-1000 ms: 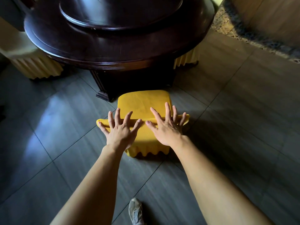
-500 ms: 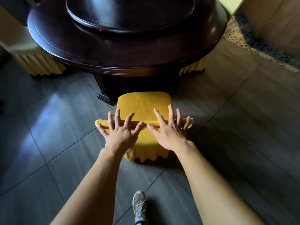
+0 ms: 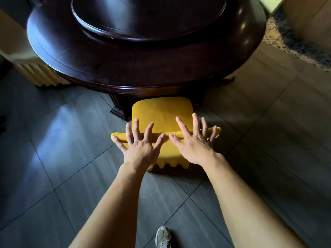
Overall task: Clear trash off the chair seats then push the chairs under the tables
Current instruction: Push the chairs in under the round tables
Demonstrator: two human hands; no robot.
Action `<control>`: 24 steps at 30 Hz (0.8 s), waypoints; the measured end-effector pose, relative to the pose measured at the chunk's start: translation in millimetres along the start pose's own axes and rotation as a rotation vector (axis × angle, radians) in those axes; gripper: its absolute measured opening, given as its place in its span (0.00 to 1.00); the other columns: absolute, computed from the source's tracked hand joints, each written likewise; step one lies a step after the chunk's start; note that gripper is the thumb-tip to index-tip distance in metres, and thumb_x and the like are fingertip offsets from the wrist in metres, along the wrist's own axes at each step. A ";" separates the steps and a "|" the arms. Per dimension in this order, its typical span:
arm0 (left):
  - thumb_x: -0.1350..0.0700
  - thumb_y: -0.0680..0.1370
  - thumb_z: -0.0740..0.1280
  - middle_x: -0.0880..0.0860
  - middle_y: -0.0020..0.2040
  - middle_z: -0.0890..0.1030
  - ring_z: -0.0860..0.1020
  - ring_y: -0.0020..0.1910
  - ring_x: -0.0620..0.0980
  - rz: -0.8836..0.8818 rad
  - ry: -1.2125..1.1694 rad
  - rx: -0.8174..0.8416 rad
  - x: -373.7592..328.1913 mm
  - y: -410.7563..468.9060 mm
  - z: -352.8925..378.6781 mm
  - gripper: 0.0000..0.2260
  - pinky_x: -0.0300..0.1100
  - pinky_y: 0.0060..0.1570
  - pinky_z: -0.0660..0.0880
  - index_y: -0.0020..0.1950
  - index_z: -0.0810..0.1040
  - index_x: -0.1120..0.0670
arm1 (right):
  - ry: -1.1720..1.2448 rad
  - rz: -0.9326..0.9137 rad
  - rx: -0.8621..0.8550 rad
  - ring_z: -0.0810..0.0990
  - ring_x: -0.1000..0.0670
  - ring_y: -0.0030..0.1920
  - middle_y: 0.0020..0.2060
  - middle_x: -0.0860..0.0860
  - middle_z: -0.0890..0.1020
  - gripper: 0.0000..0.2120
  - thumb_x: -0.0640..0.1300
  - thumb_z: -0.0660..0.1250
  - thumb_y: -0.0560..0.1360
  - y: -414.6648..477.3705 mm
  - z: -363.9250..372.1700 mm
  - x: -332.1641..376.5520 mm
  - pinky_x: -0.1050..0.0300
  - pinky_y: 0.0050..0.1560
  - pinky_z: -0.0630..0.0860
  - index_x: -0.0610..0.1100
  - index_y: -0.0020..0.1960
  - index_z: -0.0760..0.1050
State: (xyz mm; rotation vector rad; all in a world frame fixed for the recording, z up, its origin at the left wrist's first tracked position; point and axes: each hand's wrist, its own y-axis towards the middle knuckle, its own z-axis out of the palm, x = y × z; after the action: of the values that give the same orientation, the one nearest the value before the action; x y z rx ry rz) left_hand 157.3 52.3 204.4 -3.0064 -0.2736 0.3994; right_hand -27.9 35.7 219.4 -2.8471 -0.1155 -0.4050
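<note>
A chair in a yellow cover (image 3: 162, 114) stands in front of me, its seat bare and its front edge just under the rim of the round dark wooden table (image 3: 136, 72). My left hand (image 3: 141, 147) and my right hand (image 3: 194, 143) lie flat against the top of the chair's backrest, fingers spread, holding nothing. No trash shows on the seat. The chair's legs are hidden by the pleated skirt of the cover.
A raised round turntable (image 3: 148, 17) sits on the table. Another covered chair in pale yellow (image 3: 34, 72) stands at the left under the table rim. A stone-edged wall base (image 3: 293, 40) runs along the right. My shoe (image 3: 163, 237) is on the grey tiled floor.
The yellow chair has slid forward toward the table with both hands pressed on its backrest; its seat front now meets the table's edge. I have stepped closer.
</note>
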 end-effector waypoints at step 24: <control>0.21 0.70 0.34 0.47 0.80 0.37 0.32 0.77 0.52 -0.040 -0.006 0.113 -33.2 190.7 -23.7 0.36 0.65 0.57 0.18 0.76 0.45 0.32 | -0.011 0.008 0.007 0.28 0.43 0.76 0.78 0.49 0.31 0.32 0.74 0.37 0.74 191.2 -52.0 0.0 0.31 0.68 0.26 0.69 0.73 0.30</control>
State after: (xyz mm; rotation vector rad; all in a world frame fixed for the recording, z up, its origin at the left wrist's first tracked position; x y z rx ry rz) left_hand 163.5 -142.5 212.9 -2.8846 -0.2999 0.4058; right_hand -19.6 -162.3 220.5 -2.8425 -0.1070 -0.3868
